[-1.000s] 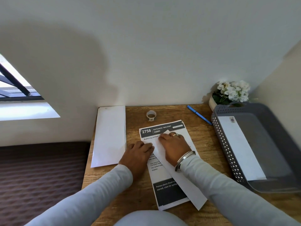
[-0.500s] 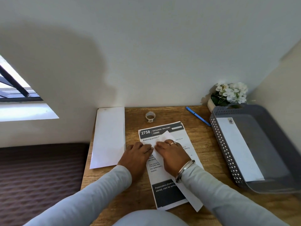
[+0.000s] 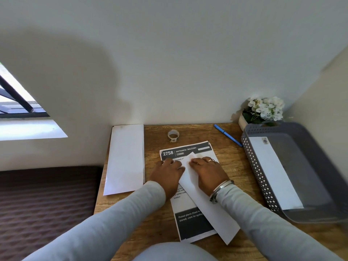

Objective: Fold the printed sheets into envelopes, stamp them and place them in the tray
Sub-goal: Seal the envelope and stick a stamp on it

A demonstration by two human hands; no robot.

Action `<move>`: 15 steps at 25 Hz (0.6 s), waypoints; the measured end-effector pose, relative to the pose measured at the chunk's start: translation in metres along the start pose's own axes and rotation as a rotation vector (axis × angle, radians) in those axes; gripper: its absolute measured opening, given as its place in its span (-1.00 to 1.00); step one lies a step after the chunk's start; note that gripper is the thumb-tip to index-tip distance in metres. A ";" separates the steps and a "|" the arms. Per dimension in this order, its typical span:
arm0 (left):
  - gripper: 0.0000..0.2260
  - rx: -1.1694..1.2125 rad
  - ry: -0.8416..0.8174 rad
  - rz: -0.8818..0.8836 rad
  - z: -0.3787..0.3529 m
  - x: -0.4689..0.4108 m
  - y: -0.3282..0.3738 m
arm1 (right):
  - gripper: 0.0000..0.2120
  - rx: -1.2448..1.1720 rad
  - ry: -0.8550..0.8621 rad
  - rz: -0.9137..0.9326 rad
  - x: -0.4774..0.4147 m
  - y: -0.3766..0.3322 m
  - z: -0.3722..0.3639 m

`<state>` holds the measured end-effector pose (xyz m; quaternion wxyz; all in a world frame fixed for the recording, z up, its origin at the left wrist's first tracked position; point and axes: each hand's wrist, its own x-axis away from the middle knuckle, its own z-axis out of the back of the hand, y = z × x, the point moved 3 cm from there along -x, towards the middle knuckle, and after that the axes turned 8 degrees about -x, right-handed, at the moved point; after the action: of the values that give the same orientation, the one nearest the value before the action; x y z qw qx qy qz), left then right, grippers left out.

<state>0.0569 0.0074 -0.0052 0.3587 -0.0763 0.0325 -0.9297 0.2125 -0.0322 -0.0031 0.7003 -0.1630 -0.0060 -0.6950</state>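
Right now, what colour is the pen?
Blue; the pen shows best in the head view.

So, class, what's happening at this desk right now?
A person works at a wooden desk. The left hand presses on the printed sheet, and the right hand presses a white envelope lying slantwise across it. One stamped envelope already lies in the grey tray.

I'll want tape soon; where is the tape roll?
Head view: the tape roll sits at the desk's back, just beyond the printed sheet, between the white paper stack to its left and the blue pen to its right.
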 end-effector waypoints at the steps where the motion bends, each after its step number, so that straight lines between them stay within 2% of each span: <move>1: -0.44 0.006 -0.009 -0.002 -0.004 0.004 -0.002 | -0.39 -0.004 0.002 0.001 0.000 0.001 0.000; 5: -0.41 0.033 -0.010 -0.035 -0.027 0.033 -0.014 | -0.42 0.014 0.031 -0.002 -0.002 -0.004 0.001; 10: -0.42 0.064 0.007 0.020 -0.028 0.034 -0.011 | -0.42 -0.006 -0.022 0.097 -0.004 -0.037 -0.007; 15: -0.45 0.071 -0.011 0.022 -0.020 0.035 -0.012 | -0.36 -0.009 0.004 -0.035 -0.019 -0.006 0.007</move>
<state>0.0199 -0.0072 -0.0191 0.3714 -0.0684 -0.0015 -0.9259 0.2071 -0.0118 0.0008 0.6872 -0.1645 -0.0042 -0.7076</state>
